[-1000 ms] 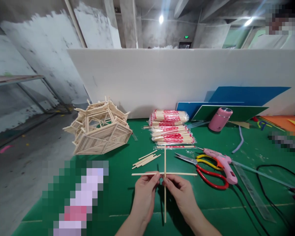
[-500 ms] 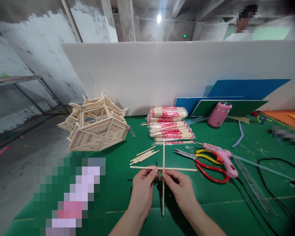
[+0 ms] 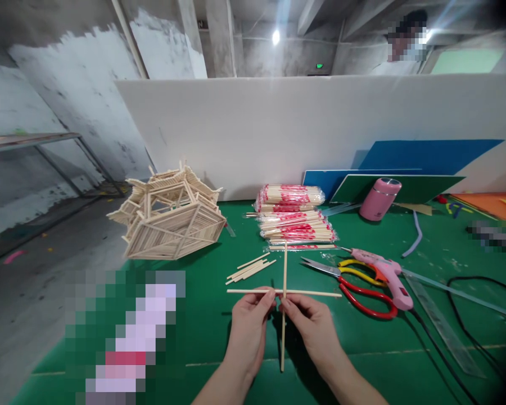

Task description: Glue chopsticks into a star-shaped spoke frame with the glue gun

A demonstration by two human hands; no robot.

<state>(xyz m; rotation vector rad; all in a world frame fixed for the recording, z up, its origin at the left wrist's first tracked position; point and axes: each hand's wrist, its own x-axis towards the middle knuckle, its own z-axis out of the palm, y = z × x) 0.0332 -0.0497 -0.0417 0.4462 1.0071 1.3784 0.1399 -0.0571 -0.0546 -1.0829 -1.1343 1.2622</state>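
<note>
Two thin round wooden chopsticks cross at about a right angle in front of me. My left hand point(image 3: 248, 327) pinches the sideways chopstick point(image 3: 320, 293) just left of the crossing, thumb on top. At the crossing, my right hand point(image 3: 314, 325) is closed with its thumb against the lengthwise chopstick point(image 3: 283, 346); the fingers behind are partly hidden. Beyond my left hand lie several short cut sticks point(image 3: 251, 271). Nearest my right hand are scissors point(image 3: 362, 292) with red and yellow handles, blades apart, and a pink glue gun point(image 3: 390, 273) beside them.
A lattice model of sticks point(image 3: 172, 219) stands at the left on the green table point(image 3: 211, 360). Behind are wrapped chopstick bundles point(image 3: 295, 225), a pink flask point(image 3: 379, 199) and upright boards point(image 3: 405, 188). A clear ruler point(image 3: 447, 332) and black cable lie right. A person stands beyond the white partition point(image 3: 236, 129).
The whole view has shifted slightly, so the table things appear a little further right. Both hands keep the same grip on the crossed chopsticks. The person in the back appears further left.
</note>
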